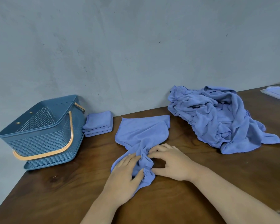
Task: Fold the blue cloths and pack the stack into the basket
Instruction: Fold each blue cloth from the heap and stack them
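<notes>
The left hand lay on the near end of the blue cloth, a little below the centre of the frame. Its fingers were nearly straight and close together, and a fold of the fabric was pinched between the thumb and the forefinger. The right hand, just to the right of it, was arched. Its fingers were curled and narrow, and their tips and the thumb tip held the same bunched ridge from the other side. The cloth lay on the brown table with its long axis running from the hands up toward the grey wall; the gathered narrow end pointed down the frame and the flat wide end pointed up, with the upper right corner turned over. A folded stack lay left of it, just beside the blue basket at the middle left, whose orange handle hung down. A loose pile of blue cloths lay at the right.
</notes>
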Motion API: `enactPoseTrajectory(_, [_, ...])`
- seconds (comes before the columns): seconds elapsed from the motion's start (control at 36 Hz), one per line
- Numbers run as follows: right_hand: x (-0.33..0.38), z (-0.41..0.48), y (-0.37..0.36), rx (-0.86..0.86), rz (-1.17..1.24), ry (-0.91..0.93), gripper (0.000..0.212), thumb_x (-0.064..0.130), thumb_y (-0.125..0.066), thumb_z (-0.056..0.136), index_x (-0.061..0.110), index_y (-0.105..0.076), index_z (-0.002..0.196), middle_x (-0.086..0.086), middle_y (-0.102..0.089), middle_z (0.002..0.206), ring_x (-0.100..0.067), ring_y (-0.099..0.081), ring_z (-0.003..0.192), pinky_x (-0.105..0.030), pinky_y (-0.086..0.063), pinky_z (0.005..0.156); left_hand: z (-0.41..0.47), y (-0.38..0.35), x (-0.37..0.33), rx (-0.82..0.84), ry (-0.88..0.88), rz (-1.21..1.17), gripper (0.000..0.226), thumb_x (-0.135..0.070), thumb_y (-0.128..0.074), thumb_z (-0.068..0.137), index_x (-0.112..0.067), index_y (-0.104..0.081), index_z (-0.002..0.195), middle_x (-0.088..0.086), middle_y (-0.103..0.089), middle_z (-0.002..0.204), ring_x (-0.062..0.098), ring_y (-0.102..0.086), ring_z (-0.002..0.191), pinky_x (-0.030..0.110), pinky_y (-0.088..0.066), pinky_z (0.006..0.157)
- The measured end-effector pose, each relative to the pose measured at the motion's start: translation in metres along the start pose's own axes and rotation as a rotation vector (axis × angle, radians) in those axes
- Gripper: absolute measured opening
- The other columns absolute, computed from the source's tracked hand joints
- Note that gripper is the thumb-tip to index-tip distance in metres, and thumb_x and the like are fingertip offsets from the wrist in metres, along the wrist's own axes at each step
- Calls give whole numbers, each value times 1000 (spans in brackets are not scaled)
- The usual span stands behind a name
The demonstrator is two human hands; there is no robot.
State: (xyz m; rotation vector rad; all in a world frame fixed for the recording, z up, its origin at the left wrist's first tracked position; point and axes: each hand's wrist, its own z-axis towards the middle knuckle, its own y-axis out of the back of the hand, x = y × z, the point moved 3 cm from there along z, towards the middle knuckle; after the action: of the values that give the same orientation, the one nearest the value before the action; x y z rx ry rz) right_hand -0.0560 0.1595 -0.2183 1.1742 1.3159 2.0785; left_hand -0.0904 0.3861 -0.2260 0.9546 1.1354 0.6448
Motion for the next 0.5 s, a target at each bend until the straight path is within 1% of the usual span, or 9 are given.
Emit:
enactPoseTrajectory(0.08, [2,2,-1,-29,1,19,51,70,-56,90,48,-63,135,33,-48,135,5,-39,126,-33,-33,111,3,-4,4,-2,-2,-5,58,-67,-39,104,-42,-42,156,-26,-37,162,-7,-25,151,31,-27,127])
enactPoseTrajectory(0.17, [7,6,-5,-65,65,73,34,56,-62,94,41,-71,124,31,-52,129,1,-45,123,-29,-39,107,3,-6,4,-2,-32,4,68,-80,-28,100,-43,-44,155,-26,-40,160,-6,-25,152,35,-28,126])
enactPoseTrajectory(0.22, [12,8,-5,-134,193,86,19,37,-68,97,36,-74,115,29,-55,127,-2,-50,123,-26,-44,104,2,-5,0,24,-56,-17,65,-78,-28,102,-46,-41,157,-27,-35,164,-7,-18,155,34,-22,129])
enactPoseTrajectory(0.28, [17,10,-5,-184,390,41,20,20,-69,99,36,-72,111,25,-58,132,-6,-56,126,-27,-48,103,1,-3,-5,48,-78,-76,57,-75,-29,105,-50,-45,153,-29,-44,157,-2,-27,153,36,-27,127])
enactPoseTrajectory(0.33, [21,11,-1,-214,571,-2,18,15,-66,101,31,-69,109,14,-64,127,-10,-61,123,-34,-51,103,0,-1,-8,60,-74,-108,51,-73,-28,106,-52,-50,147,-29,-51,147,4,-38,149,37,-33,124])
enactPoseTrajectory(0.36, [21,12,2,-229,654,-18,13,14,-64,102,26,-67,109,8,-67,120,-12,-65,115,-37,-54,99,0,0,-8,62,-73,-108,49,-72,-26,107,-52,-50,146,-30,-50,146,3,-37,149,36,-31,124])
enactPoseTrajectory(0.39, [22,11,5,-236,730,-34,9,14,-63,103,22,-65,108,1,-68,111,-14,-68,103,-39,-56,90,0,0,-8,67,-82,-100,49,-71,-25,108,-54,-49,147,-34,-47,148,-1,-32,151,34,-27,126])
enactPoseTrajectory(0.44, [21,9,11,-242,822,-75,4,15,-65,104,17,-64,106,-5,-67,97,-16,-61,80,-34,-51,74,-1,0,-9,90,-99,-66,51,-71,-23,108,-55,-45,151,-42,-34,156,-10,-15,154,31,-17,129])
enactPoseTrajectory(0.5, [18,7,14,-236,851,-118,8,15,-71,100,21,-67,105,2,-65,94,-13,-59,78,-29,-51,74,-2,-1,-8,113,-88,-37,54,-71,-21,108,-54,-43,154,-43,-26,160,-14,-5,154,29,-11,130])
